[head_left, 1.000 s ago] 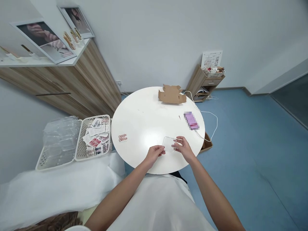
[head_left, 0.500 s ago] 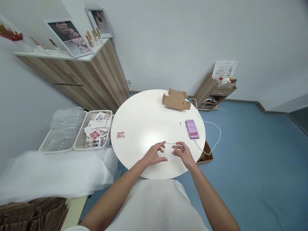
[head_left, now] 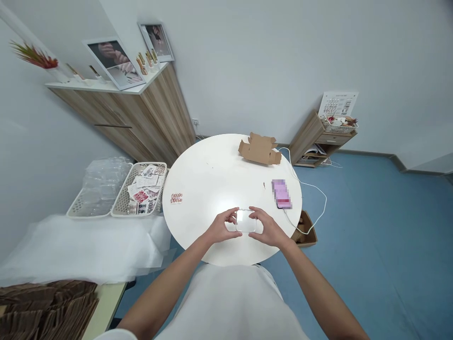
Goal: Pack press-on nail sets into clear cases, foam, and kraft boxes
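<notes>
Between my hands, above the near part of the white round table [head_left: 198,165], is a clear plastic box [head_left: 246,221], roughly rectangular and see-through. My left hand [head_left: 222,228] grips its left side, thumb at the near edge and fingers at the far edge. On the opposite side my right hand [head_left: 267,229] holds it in the same way. Whether anything lies inside the box I cannot make out. A small card of reddish press-on nails [head_left: 176,198] lies at the table's left. To the right of my hands is a phone [head_left: 281,194] with a blurred purple screen.
An unfolded cardboard box [head_left: 260,149] lies at the table's far side. A white cable [head_left: 314,183] loops past the right edge. Left of the table stand a basket of cards [head_left: 120,200], clear plastic boxes [head_left: 106,177] and white wrapping sheets [head_left: 88,245].
My right hand has moved left and now grips the clear box's right side, thumb and fingers at its edges. The box appears flatter to view. The camera view has shifted slightly.
</notes>
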A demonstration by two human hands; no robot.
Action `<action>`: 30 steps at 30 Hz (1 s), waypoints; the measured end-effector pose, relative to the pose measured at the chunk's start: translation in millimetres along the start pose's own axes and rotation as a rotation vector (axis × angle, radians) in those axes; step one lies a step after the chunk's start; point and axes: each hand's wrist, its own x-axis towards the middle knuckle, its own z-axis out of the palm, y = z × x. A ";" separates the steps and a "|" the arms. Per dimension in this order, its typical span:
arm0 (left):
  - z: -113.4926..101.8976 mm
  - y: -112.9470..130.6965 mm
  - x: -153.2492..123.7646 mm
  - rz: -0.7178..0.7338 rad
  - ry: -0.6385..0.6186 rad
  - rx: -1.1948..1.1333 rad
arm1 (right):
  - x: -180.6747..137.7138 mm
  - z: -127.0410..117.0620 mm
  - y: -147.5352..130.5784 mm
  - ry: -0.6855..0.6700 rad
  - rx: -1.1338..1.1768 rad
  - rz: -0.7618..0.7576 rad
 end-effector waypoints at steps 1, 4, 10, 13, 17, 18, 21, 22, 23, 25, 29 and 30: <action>1.3 -2.0 -0.9 -0.015 -0.005 -0.040 | -0.1 0.6 0.7 0.016 -0.009 -0.012; 5.3 -8.8 -3.5 -0.064 -0.037 -0.153 | -0.9 2.8 3.2 0.029 0.002 -0.012; 6.5 -10.9 -5.2 -0.084 -0.058 -0.205 | -2.8 6.4 6.0 0.004 0.035 0.022; 5.8 -8.1 -5.8 -0.091 -0.081 -0.188 | -3.5 7.3 4.9 0.000 0.028 0.016; 8.6 -9.4 -7.8 -0.067 -0.062 -0.199 | -3.6 7.4 3.4 0.011 -0.005 0.000; 9.6 -10.4 -8.3 -0.060 -0.060 -0.208 | -3.5 7.4 3.5 0.011 -0.012 0.000; 11.7 -12.9 -10.3 -0.055 -0.059 -0.249 | -3.6 8.3 5.2 0.010 -0.022 0.002; 12.0 -13.3 -11.0 -0.057 -0.060 -0.264 | -3.8 9.0 6.1 0.010 -0.018 0.001; 12.1 -13.7 -11.8 -0.061 -0.060 -0.277 | -4.2 9.9 7.0 0.009 -0.010 0.001; 11.9 -14.3 -13.7 -0.070 -0.060 -0.296 | -5.1 12.2 8.3 0.005 0.013 0.006; 11.8 -17.3 -17.9 -0.095 -0.043 -0.301 | -5.9 16.0 7.8 0.003 0.058 0.016; 11.9 -18.2 -18.9 -0.104 -0.039 -0.310 | -5.4 16.3 7.3 0.000 0.064 0.015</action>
